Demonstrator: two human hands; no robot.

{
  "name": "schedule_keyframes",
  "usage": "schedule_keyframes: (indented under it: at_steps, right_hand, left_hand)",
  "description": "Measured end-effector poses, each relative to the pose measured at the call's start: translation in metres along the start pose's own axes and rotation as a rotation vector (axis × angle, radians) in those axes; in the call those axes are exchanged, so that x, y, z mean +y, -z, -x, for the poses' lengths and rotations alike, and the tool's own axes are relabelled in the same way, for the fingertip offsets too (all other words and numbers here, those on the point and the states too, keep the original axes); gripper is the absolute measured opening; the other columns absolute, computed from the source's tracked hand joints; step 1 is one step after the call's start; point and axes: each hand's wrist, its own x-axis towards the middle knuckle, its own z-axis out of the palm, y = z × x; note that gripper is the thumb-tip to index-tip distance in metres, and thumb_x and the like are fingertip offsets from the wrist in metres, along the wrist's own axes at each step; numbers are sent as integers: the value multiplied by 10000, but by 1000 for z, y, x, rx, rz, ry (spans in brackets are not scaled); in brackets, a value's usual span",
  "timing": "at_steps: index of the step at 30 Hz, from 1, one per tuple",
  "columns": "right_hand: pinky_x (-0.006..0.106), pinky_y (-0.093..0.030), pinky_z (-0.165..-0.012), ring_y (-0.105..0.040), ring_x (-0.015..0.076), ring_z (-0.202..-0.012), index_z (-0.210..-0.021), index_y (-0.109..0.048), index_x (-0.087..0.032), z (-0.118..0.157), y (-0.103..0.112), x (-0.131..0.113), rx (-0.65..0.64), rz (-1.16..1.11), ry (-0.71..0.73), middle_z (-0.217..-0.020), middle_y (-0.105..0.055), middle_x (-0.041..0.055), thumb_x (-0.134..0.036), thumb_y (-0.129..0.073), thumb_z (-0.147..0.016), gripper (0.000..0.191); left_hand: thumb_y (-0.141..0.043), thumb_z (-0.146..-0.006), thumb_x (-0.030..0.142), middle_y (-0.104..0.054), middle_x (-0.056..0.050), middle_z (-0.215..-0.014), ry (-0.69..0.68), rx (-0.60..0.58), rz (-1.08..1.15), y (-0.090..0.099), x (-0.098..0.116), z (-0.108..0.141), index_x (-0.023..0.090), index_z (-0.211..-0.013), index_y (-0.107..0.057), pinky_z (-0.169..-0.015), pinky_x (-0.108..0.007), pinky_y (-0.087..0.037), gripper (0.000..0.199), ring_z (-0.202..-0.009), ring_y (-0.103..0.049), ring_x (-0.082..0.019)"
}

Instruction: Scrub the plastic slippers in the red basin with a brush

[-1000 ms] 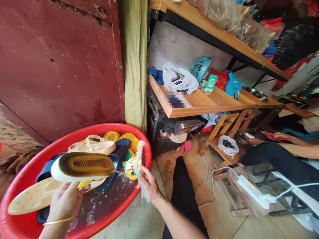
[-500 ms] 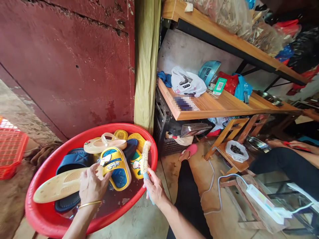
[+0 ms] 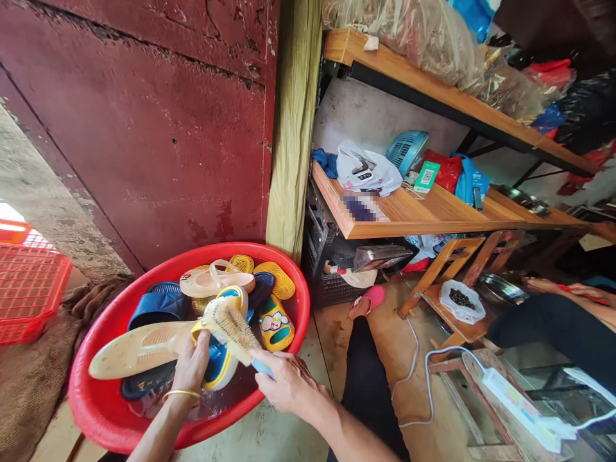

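Note:
My left hand (image 3: 191,362) grips a small yellow and blue slide sandal (image 3: 220,371), tilted above the water in a red basin (image 3: 85,410). With its fingers wrapped round the blue handle, my right hand (image 3: 289,378) holds a scrub brush (image 3: 233,330). The pale bristles lie over the sandal's strap and cover most of it. Around them in the basin are a translucent cream sandal (image 3: 139,350), a second cream sandal (image 3: 192,280), a navy slide (image 3: 156,308) and a green and yellow slide (image 3: 276,323). Several yellow soles show at the back.
A red plastic crate (image 3: 31,289) stands at the left on brown cloth (image 3: 29,385). To the right are a wooden shelf table (image 3: 414,215), a low chair (image 3: 445,305) bearing a bag, and a stool (image 3: 495,398) with a power strip (image 3: 522,407). Another person's leg (image 3: 553,327) shows at far right.
The brush has swung left from beside the basin's right rim onto the sandal. The sandal has turned and tipped in my left hand. The whole view has shifted slightly.

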Motion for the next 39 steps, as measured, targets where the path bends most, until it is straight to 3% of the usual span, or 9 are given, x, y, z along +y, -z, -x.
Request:
schedule_keyframes:
  at_steps: [4,8,12,16,20,24,30,35,39]
  right_hand:
    - [355,-472,-1037,-638,250,-1182,-1447,-532,-231,-37,-9,-9,81,-67,-54,-1308,-681,71,-243,-500,-898,550]
    - [339,-502,-976,-670,248,-1113,-1368,-613,-253,-45,-7,-5,61,-94,-86,-1213,-728,57,-213,-518,-860,517]
    - [289,-524,-874,-705,232,-996,-1293,-671,-277,-10,10,9,-74,-113,-43,-1116,-760,36,-210,-512,-846,479]
    - [328,-495,-948,-672,265,-1107,-1376,-613,-297,35,28,13,-57,-68,-53,-1237,-719,52,-237,-493,-879,514]
    - [322,-525,-859,-701,271,-1026,-1279,-664,-381,55,32,1,-145,39,-91,-1094,-762,28,-235,-532,-847,475]
    - [373,-532,-832,-714,297,-957,-1263,-672,-288,18,13,-13,-134,163,-48,-982,-768,90,-235,-489,-868,438]
    - [356,-515,-871,-692,277,-1053,-1358,-611,-216,-47,-6,-24,-35,108,-13,-1132,-748,124,-191,-444,-874,513]
    - [250,-445,-590,-711,205,-761,-1117,-711,-370,0,10,-11,-199,68,53,-853,-765,-7,-205,-486,-823,406]
    - [232,-383,-515,-684,194,-730,-1073,-724,-381,27,16,2,-184,21,-23,-825,-743,-13,-217,-551,-778,380]
  left_hand:
    - [-731,-649,546,-703,-21,-726,162,-86,200,3,12,3,175,-918,-661,-604,-326,-541,464,-635,-650,-210]
    - [-799,-563,483,-701,-23,-677,163,-88,183,8,10,2,161,-847,-686,-588,-344,-546,444,-606,-664,-225]
    - [-772,-580,360,-722,-9,-716,269,-40,317,6,4,-1,190,-914,-683,-622,-342,-565,385,-634,-690,-217]
    - [-735,-566,257,-716,-18,-682,384,-134,468,-3,7,-3,195,-882,-656,-586,-336,-557,332,-623,-701,-232]
    - [-751,-577,284,-716,-10,-692,364,-199,626,-11,11,-2,199,-898,-627,-626,-348,-563,355,-685,-719,-256]
    - [-772,-588,319,-751,-25,-865,256,-257,668,-16,10,3,184,-1102,-623,-713,-360,-571,553,-803,-729,-273]
    - [-772,-634,403,-745,-37,-1089,211,-180,596,-13,9,11,250,-1299,-572,-777,-349,-574,710,-924,-723,-267]
    - [-727,-687,346,-763,-34,-1035,286,-150,645,-7,6,3,265,-1278,-604,-736,-344,-583,610,-899,-734,-269]
    - [-728,-692,331,-775,-69,-986,368,-169,633,-10,14,4,212,-1208,-650,-672,-351,-588,535,-831,-742,-282]
